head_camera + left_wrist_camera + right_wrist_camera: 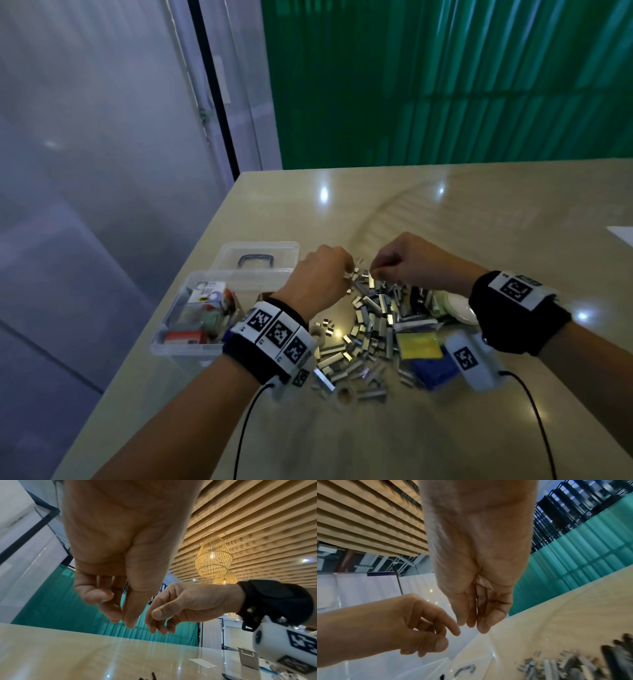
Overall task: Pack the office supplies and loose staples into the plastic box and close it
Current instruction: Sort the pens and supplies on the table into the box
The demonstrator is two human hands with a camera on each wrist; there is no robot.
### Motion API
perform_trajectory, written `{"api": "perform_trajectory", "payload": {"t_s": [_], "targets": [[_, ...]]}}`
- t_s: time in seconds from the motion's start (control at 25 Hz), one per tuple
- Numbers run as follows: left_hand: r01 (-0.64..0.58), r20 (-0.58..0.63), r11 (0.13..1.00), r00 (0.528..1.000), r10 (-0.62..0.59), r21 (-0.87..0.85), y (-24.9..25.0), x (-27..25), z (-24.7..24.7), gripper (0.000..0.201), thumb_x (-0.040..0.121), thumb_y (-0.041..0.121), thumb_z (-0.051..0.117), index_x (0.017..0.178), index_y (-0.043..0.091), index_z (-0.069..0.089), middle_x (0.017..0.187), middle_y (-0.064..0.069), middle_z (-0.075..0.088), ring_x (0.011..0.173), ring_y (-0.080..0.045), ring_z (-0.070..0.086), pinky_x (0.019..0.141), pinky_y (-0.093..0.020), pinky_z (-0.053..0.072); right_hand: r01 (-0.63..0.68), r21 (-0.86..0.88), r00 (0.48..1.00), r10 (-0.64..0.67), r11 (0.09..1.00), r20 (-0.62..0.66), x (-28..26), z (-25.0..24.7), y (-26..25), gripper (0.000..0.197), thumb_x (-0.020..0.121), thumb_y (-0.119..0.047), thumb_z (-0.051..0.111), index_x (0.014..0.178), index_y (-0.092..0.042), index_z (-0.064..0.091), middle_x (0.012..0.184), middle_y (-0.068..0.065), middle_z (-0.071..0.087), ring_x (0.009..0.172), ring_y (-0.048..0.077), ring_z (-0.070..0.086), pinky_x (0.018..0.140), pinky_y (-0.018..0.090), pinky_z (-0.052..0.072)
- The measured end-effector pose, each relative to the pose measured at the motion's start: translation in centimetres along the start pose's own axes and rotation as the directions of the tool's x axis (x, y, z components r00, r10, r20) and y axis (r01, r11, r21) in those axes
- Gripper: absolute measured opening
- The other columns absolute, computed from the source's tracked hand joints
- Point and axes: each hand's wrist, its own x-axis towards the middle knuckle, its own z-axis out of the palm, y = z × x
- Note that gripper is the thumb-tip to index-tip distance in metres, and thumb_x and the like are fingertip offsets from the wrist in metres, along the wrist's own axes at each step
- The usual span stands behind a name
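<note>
A clear plastic box (161, 346) stands open at the table's left, part filled with small packs; its lid (284, 250) with a black handle lies back behind it. Loose staples (370, 325) lie heaped in the middle, also in the right wrist view (556, 666). My left hand (347, 274) and right hand (374, 272) meet over the pile's far end, fingers curled, each pinching small staple pieces. Both wrist views show the fingertips pressed together, left hand (125, 620) and right hand (471, 623); the staples there are hidden.
A yellow packet (418, 344), a blue pack (435, 370) and a white round item (459, 305) lie at the pile's right side. A small roll (344, 395) sits at its near edge. The table's left edge runs just beside the box.
</note>
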Motion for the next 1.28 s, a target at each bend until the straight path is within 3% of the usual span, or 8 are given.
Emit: {"api": "perform_trajectory", "payload": {"t_s": [0.16,0.24,0.48,0.68,0.8,0.96,1.12,1.28], "targets": [[-0.031,0.045,0.999,0.999,0.030,0.034,3.1,1.2,3.6,0.021,0.088,0.024,0.066,0.108,0.022,0.070,0.106,-0.005,0.065,0.096,-0.027,0.064,0.079,-0.038,0.053,-0.087,0.024,0.995,0.085,0.996,0.047,-2.4,-0.9,4.7,0.012,0.091,-0.020,0.073,0.083,-0.013,0.079,0.071,0.005,0.074,0.066,0.022,0.070,0.064,0.032,0.055],[-0.028,0.103,0.999,0.994,0.024,0.037,4.0,1.5,5.6,0.022,0.088,0.023,0.066,0.109,0.021,0.069,0.110,-0.006,0.065,0.099,-0.029,0.064,0.081,-0.039,0.053,-0.127,0.005,0.989,0.126,0.992,0.083,-3.4,-0.6,6.8,0.017,0.093,-0.022,0.072,0.080,-0.013,0.077,0.070,0.006,0.073,0.062,0.019,0.066,0.064,0.036,0.054],[-0.002,0.189,1.000,0.982,-0.004,0.029,5.2,2.7,10.9,0.018,0.090,0.018,0.061,0.101,0.012,0.073,0.100,-0.011,0.069,0.093,-0.031,0.068,0.080,-0.042,0.058,-0.213,-0.071,0.969,0.220,0.975,0.112,-5.0,1.3,11.4,0.024,0.094,-0.020,0.070,0.071,-0.028,0.068,0.067,-0.011,0.065,0.058,0.001,0.057,0.056,0.018,0.043],[-0.002,0.230,0.999,0.973,-0.006,0.036,6.7,3.9,14.3,0.020,0.091,0.018,0.059,0.099,0.006,0.074,0.098,-0.017,0.067,0.097,-0.034,0.064,0.081,-0.045,0.056,-0.269,-0.054,0.960,0.272,0.962,0.071,-5.5,1.6,14.4,0.013,0.090,-0.011,0.070,0.080,-0.010,0.077,0.080,0.003,0.072,0.065,0.012,0.060,0.057,0.020,0.042],[-0.009,0.228,0.995,0.974,-0.015,0.100,6.6,4.4,15.6,0.022,0.091,0.022,0.065,0.105,0.005,0.070,0.108,-0.015,0.063,0.105,-0.031,0.059,0.087,-0.046,0.054,-0.255,-0.052,0.965,0.257,0.966,0.057,-5.5,1.8,15.5,0.014,0.089,-0.010,0.068,0.079,-0.004,0.076,0.083,0.014,0.072,0.077,0.033,0.065,0.063,0.035,0.048],[-0.058,0.228,0.984,0.974,0.019,0.168,6.6,4.5,15.3,0.022,0.094,0.020,0.061,0.108,0.004,0.066,0.113,-0.014,0.059,0.110,-0.030,0.055,0.088,-0.044,0.052,-0.255,-0.048,0.966,0.256,0.966,0.021,-5.3,1.4,16.1,0.008,0.090,-0.012,0.071,0.094,-0.012,0.077,0.098,0.006,0.073,0.084,0.019,0.066,0.074,0.032,0.051],[0.034,0.156,0.984,0.988,-0.007,-0.176,6.4,4.2,11.8,0.012,0.095,0.017,0.063,0.101,0.010,0.070,0.092,-0.005,0.067,0.082,-0.020,0.063,0.072,-0.031,0.053,-0.175,-0.106,0.984,0.177,0.979,0.011,-4.9,1.5,15.6,0.033,0.086,-0.026,0.077,0.119,-0.024,0.071,0.109,-0.004,0.064,0.078,0.000,0.051,0.066,0.018,0.038],[0.038,-0.060,0.835,0.995,-0.085,-0.549,6.4,3.8,8.7,0.011,0.086,0.022,0.075,0.092,0.013,0.074,0.079,0.003,0.070,0.064,-0.004,0.061,0.058,-0.020,0.050,-0.112,0.057,0.994,0.112,0.992,0.008,-4.0,2.0,13.9,0.010,0.089,-0.024,0.076,0.098,-0.025,0.075,0.083,-0.008,0.069,0.065,-0.003,0.058,0.062,0.016,0.041]]}}
